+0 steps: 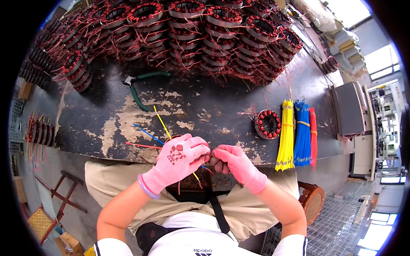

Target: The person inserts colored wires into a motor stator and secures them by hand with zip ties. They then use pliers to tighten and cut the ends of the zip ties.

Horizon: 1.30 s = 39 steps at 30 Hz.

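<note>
My left hand (180, 157) and right hand (237, 165) curled at table (192, 102) edge, grip hidden, coloured wires (162, 122) under the left; pliers (136, 98), stator (259, 126), wire bundles (285, 141) beyond, stator stacks (185, 36) blocking the back.

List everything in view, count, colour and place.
Table: one, black, centre.
Ring stacks: many, grey-red, table's back.
Single ring: one, grey-red, table's right.
Wire bundles: three, yellow, blue, red, beside it.
Pliers: one, green-handled, table's left.
Loose wires: several, yellow, blue, red, table's front.
Wired rings: several, dark red, left edge.
Panel: one, grey, right.
Stool: one, brown, lower right.
Woven seat: one, yellowish, lower left.
Left hand: one, pink-gloved, front centre.
Right hand: one, pink-gloved, beside it.
</note>
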### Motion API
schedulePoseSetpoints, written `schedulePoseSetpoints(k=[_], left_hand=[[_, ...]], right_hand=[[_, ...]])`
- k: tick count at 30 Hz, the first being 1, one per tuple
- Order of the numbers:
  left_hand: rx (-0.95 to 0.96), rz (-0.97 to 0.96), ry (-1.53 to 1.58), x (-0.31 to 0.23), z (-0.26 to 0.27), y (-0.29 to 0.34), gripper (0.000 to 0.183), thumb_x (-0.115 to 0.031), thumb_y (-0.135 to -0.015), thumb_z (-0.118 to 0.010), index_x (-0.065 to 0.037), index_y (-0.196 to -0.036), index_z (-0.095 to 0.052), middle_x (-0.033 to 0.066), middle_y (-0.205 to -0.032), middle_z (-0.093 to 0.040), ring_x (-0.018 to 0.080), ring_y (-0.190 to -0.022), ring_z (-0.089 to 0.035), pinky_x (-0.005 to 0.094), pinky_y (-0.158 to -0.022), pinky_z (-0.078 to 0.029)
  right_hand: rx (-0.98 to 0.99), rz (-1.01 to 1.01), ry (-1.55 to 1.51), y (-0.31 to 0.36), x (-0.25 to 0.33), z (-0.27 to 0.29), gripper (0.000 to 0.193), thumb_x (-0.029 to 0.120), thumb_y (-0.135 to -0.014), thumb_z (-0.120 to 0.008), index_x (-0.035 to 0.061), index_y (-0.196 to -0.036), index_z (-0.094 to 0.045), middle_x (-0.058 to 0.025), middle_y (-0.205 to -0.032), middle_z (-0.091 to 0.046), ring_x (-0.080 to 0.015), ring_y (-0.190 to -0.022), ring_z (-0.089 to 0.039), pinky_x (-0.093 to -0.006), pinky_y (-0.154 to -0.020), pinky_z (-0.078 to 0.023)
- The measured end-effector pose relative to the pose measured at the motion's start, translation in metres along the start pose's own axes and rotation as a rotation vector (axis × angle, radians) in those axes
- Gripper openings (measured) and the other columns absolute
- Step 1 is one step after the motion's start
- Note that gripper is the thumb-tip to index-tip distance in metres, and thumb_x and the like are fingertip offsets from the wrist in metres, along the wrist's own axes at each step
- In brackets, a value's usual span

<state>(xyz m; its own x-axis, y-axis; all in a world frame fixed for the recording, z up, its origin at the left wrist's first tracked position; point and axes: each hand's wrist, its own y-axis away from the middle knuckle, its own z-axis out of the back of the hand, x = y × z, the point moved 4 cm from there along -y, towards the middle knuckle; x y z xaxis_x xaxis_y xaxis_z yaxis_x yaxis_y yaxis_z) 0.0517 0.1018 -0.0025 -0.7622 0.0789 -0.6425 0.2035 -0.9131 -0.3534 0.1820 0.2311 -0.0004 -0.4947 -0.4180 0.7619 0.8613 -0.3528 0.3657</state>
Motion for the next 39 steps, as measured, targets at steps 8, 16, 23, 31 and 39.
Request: schedulePoseSetpoints(k=[8, 16, 23, 31, 39], left_hand=[[-0.027, 0.033, -0.023, 0.0, -0.002, 0.001, 0.018, -0.013, -0.076, -0.079, -0.01, -0.089, -0.068, 0.0029, -0.094, -0.069, 0.0253, -0.079, -0.063, 0.038, -0.07, -0.054], [0.023, 0.048, -0.057, -0.002, -0.003, 0.001, 0.018, -0.015, -0.081, -0.078, -0.009, -0.095, -0.07, 0.0039, -0.097, -0.069, 0.0263, -0.082, -0.064, 0.038, -0.074, -0.054], [0.15, 0.018, -0.238, -0.012, 0.06, 0.001, 0.043, -0.018, -0.083, -0.076, -0.008, -0.124, -0.066, 0.011, -0.134, -0.062, 0.0341, -0.121, -0.058, 0.0469, -0.106, -0.045], [0.387, -0.004, -0.339, -0.001, 0.053, 0.012, 0.098, -0.037, -0.06, -0.088, -0.013, -0.147, -0.051, 0.0161, -0.15, -0.048, 0.0359, -0.139, -0.045, 0.0517, -0.125, -0.025], [0.225, 0.053, -0.343, 0.015, 0.067, 0.041, 0.096, -0.04, -0.06, -0.089, -0.012, -0.144, -0.053, 0.0152, -0.14, -0.054, 0.0349, -0.131, -0.051, 0.0522, -0.122, -0.03]], right_hand=[[-0.524, 0.727, 0.683, 0.018, 0.016, -0.007, 0.04, 0.016, -0.076, -0.07, 0.0141, -0.116, -0.066, 0.0006, -0.106, -0.066, -0.0196, -0.09, -0.064, -0.0372, -0.077, -0.052], [-0.427, 0.713, 0.647, 0.009, -0.004, -0.015, 0.04, 0.013, -0.079, -0.067, 0.0164, -0.119, -0.065, -0.0013, -0.091, -0.06, -0.0212, -0.082, -0.06, -0.0363, -0.074, -0.05], [-0.395, 0.807, 0.757, 0.001, 0.0, -0.005, 0.043, 0.016, -0.078, -0.069, 0.0257, -0.119, -0.071, 0.0018, -0.092, -0.059, -0.0192, -0.083, -0.059, -0.0352, -0.074, -0.049], [-0.354, 0.862, 0.817, -0.012, -0.007, -0.004, 0.036, 0.017, -0.082, -0.07, 0.0249, -0.117, -0.072, 0.0019, -0.094, -0.061, -0.0194, -0.085, -0.06, -0.0352, -0.074, -0.049], [-0.421, 0.537, 0.341, -0.029, 0.04, 0.019, 0.032, 0.02, -0.087, -0.073, 0.0097, -0.117, -0.068, -0.0118, -0.109, -0.067, -0.0335, -0.099, -0.064, -0.0444, -0.084, -0.052]])
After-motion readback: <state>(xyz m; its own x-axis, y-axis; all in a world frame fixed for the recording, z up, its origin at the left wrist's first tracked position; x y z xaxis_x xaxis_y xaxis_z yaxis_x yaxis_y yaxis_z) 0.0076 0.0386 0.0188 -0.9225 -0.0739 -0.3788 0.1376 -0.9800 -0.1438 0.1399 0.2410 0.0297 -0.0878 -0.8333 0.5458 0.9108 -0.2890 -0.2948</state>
